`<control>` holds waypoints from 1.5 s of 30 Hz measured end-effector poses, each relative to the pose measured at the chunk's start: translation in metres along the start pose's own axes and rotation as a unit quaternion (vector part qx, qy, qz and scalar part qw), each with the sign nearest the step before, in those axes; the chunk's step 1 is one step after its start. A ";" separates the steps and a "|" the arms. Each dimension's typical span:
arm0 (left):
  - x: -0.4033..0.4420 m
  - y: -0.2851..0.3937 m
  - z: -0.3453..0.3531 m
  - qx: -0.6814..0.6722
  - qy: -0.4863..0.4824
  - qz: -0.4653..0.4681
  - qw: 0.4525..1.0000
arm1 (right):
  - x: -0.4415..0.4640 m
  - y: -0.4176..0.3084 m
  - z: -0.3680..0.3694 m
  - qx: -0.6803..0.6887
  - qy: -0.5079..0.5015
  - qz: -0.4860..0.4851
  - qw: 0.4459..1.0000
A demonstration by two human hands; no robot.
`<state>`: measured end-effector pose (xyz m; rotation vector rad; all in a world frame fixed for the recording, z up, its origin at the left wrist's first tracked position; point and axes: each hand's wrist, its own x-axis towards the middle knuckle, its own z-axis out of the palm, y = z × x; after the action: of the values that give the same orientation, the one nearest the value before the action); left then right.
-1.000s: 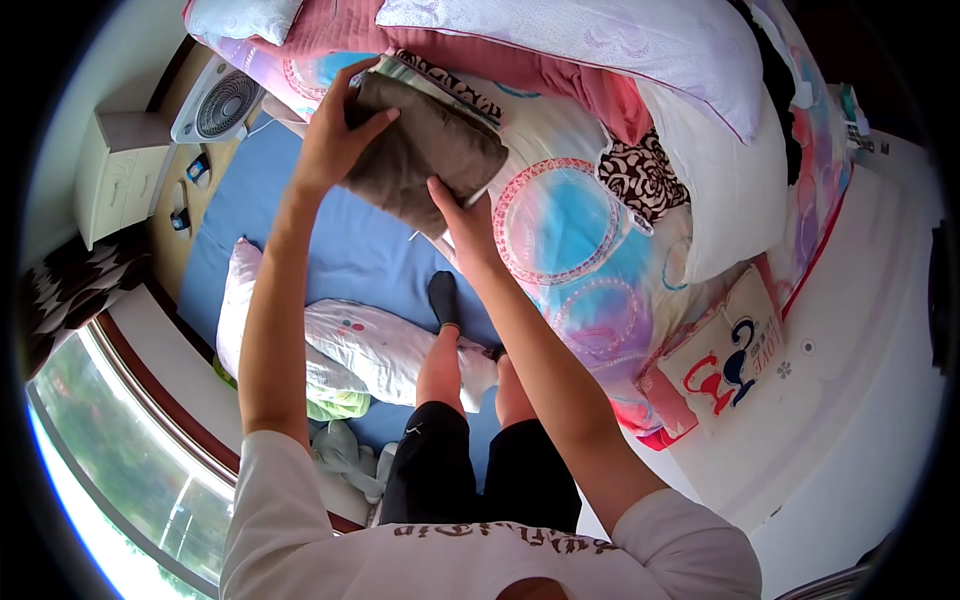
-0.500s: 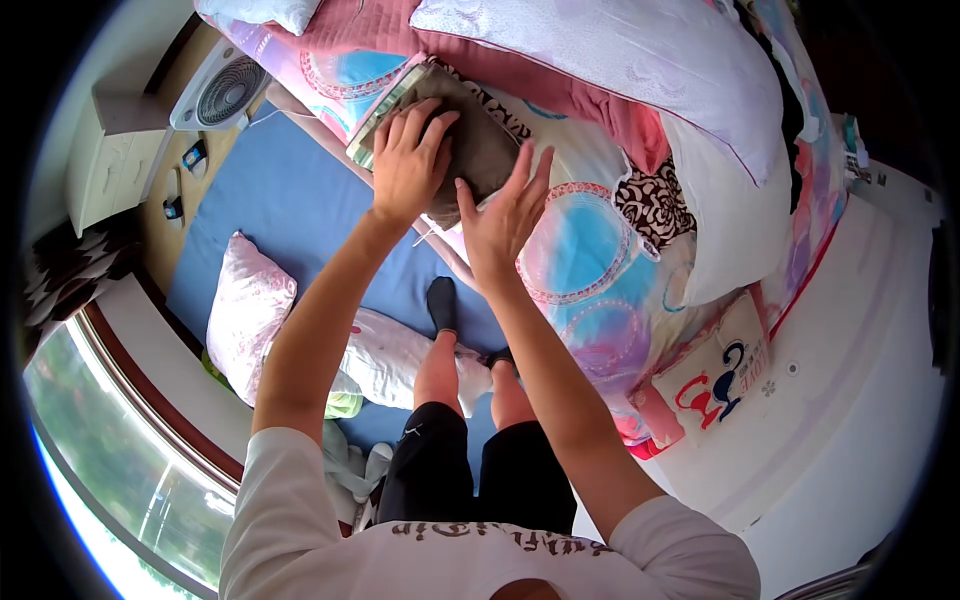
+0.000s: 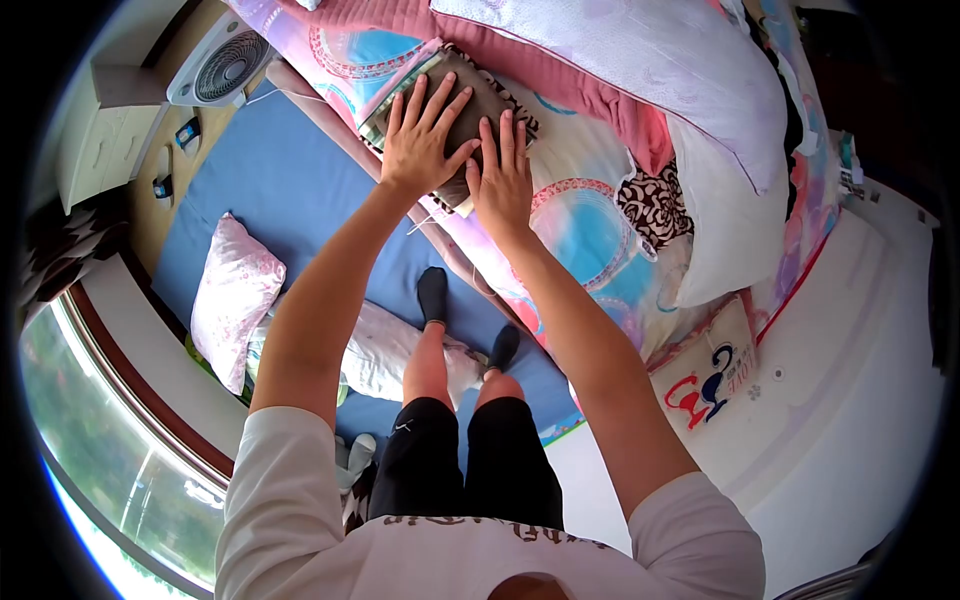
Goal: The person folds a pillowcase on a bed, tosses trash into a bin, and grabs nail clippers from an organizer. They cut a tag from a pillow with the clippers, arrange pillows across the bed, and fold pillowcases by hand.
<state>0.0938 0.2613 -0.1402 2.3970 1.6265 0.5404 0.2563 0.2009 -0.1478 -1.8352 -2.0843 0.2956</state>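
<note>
A folded dark brown cloth [image 3: 468,92] lies on top of a stack of folded fabrics [image 3: 379,122] near the edge of the bed. My left hand [image 3: 420,140] rests flat on the brown cloth with its fingers spread. To its right, my right hand [image 3: 502,175] lies palm down on the cloth's lower right part, fingers stretched out. Neither hand grips anything. Patterned fabric shows beyond the cloth's far right edge. The hands hide much of the cloth's lower side.
The bed holds a pink quilt [image 3: 550,75], a pale pillow [image 3: 640,60] and a leopard-patterned cloth [image 3: 655,205]. A pink-white pillow [image 3: 235,290] lies on the blue mat [image 3: 290,180]. A fan [image 3: 230,68], slippers [image 3: 187,135] and a white cabinet [image 3: 108,145] stand left.
The brown cloth was held up between both hands, then set down on the bed. Both hands have since flattened onto it, the right one coming down from just above.
</note>
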 end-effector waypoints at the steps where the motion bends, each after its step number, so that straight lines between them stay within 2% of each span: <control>1: 0.000 0.001 -0.002 0.000 0.002 0.003 1.000 | 0.001 -0.001 -0.003 -0.001 -0.016 0.010 1.000; 5: -0.034 0.021 -0.021 -0.010 -0.039 -0.018 0.999 | 0.003 -0.007 -0.019 -0.030 -0.051 0.021 0.998; 7: -0.074 0.039 -0.039 -0.054 -0.076 -0.039 0.995 | 0.005 -0.009 -0.027 -0.063 -0.066 0.016 0.996; 9: -0.124 0.061 -0.077 -0.099 -0.060 -0.067 0.991 | 0.009 -0.016 -0.047 -0.054 -0.066 0.010 0.996; 14: -0.297 0.108 -0.167 -0.187 -0.068 -0.269 0.942 | -0.016 -0.055 -0.138 0.027 0.006 -0.055 0.998; 16: -0.379 0.134 -0.213 -0.196 -0.044 -0.342 0.918 | -0.053 -0.075 -0.177 0.095 0.037 -0.114 0.988; 21: -0.530 0.199 -0.310 -0.142 0.084 -0.518 0.840 | -0.167 -0.124 -0.226 0.154 -0.057 -0.178 0.970; 23: -0.572 0.220 -0.336 -0.131 0.138 -0.566 0.802 | -0.205 -0.150 -0.238 0.182 -0.144 -0.196 0.953; 24: -0.590 0.229 -0.345 -0.145 0.160 -0.605 0.767 | -0.222 -0.164 -0.243 0.182 -0.175 -0.212 0.944; 28: -0.647 0.251 -0.374 -0.152 0.263 -0.635 0.711 | -0.260 -0.210 -0.228 0.194 -0.288 -0.292 0.891; 32: -0.689 0.275 -0.406 -0.178 0.350 -0.681 0.619 | -0.276 -0.266 -0.220 0.188 -0.382 -0.360 0.830; 35: -0.734 0.276 -0.406 -0.199 0.370 -0.708 0.568 | -0.289 -0.317 -0.224 0.180 -0.396 -0.393 0.810; 39: -0.795 0.250 -0.411 -0.221 0.411 -0.710 0.527 | -0.308 -0.377 -0.209 0.140 -0.406 -0.425 0.797; 41: -0.839 0.225 -0.409 -0.205 0.412 -0.712 0.530 | -0.323 -0.417 -0.185 0.134 -0.403 -0.446 0.788; 45: -0.925 0.168 -0.446 -0.212 0.432 -0.703 0.523 | -0.376 -0.522 -0.152 0.121 -0.440 -0.412 0.789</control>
<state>-0.2470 -0.6770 0.1532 -0.1820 2.5235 1.4459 -0.1235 -0.2547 0.1434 -0.4638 -2.9842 1.2591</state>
